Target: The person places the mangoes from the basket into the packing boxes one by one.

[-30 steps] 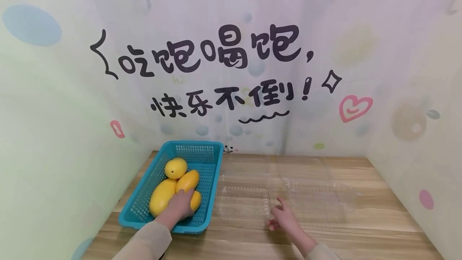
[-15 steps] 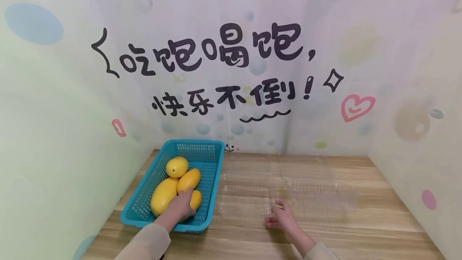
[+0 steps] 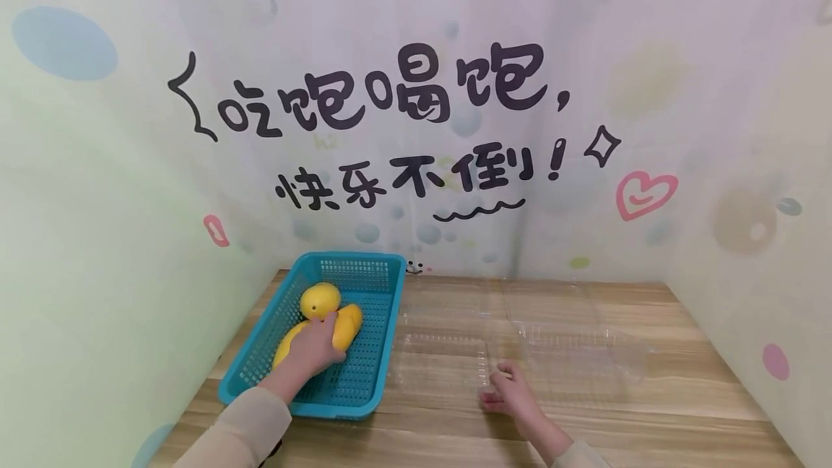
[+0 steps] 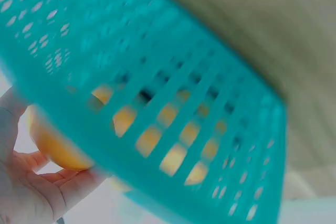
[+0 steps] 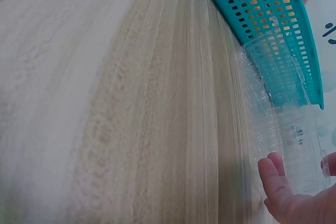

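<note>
My left hand (image 3: pixel 313 345) is inside the blue-green plastic basket (image 3: pixel 383 352), its fingers curled round a yellow mango (image 4: pixel 60 142). Beneath and beside the hand lie a large yellow fruit (image 3: pixel 286 345), partly covered, and another mango (image 3: pixel 353 315). Farther back in the basket sits a rounder yellow fruit (image 3: pixel 318 300) with a small dark spot. My right hand (image 3: pixel 518 397), fingers apart and relaxed, is at the front right corner of a clear plastic clamshell box (image 3: pixel 482 360). Whether it touches the box I cannot tell.
A second clear clamshell box (image 3: pixel 578 352) stands to the right, lid folded back toward the wall. Both boxes rest on the wood-grain table (image 3: pixel 682 410), right of the basket. A printed curtain (image 3: pixel 416 237) closes off the back and sides.
My left hand has risen a little and shifted back left, lifting the front mango from its place in the basket. The right hand has barely moved, its fingers slightly closer to the box.
</note>
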{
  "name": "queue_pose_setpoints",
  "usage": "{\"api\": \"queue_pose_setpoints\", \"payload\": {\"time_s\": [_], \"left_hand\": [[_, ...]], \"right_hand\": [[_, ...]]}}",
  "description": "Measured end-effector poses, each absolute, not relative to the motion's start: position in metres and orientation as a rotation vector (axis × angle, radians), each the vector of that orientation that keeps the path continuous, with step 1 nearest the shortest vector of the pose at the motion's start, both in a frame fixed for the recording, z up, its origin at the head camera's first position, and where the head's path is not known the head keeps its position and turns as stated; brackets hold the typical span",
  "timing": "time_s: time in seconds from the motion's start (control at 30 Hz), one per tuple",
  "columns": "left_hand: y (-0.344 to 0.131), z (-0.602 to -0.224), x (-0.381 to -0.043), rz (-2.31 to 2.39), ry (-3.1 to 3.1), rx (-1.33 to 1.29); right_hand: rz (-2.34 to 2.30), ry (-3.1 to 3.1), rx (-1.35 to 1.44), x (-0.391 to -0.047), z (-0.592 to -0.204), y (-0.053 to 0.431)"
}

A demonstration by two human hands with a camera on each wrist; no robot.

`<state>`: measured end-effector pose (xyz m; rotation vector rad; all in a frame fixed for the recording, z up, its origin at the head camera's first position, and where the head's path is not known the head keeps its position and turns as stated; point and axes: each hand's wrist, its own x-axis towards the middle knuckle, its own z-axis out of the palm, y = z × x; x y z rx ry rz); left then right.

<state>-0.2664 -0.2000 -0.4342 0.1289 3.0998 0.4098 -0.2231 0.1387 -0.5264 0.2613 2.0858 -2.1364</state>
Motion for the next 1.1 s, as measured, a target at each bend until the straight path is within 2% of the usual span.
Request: {"api": "queue_pose_setpoints", "payload": {"time_s": [0.27,0.53,0.9,1.1], "left_hand": [[-0.193,-0.392,-0.283,0.521,3.084,0.105],[-0.159,-0.362,-0.294,0.742,2.992,0.134],[-0.079,-0.373,-0.292,0.964,2.828,0.323],[-0.038,-0.398,-0.284,0.956,2.803,0.370]], "right_hand": [[-2.147,2.104,0.271,-0.220,-0.526,0.138],[-2.150,2.134,0.259,-0.216,-0.529,0.140],[-2.191,2.158,0.240,-0.215,-0.533,0.144],[-2.288,2.114,0.201,-0.217,-0.541,0.141]]}}
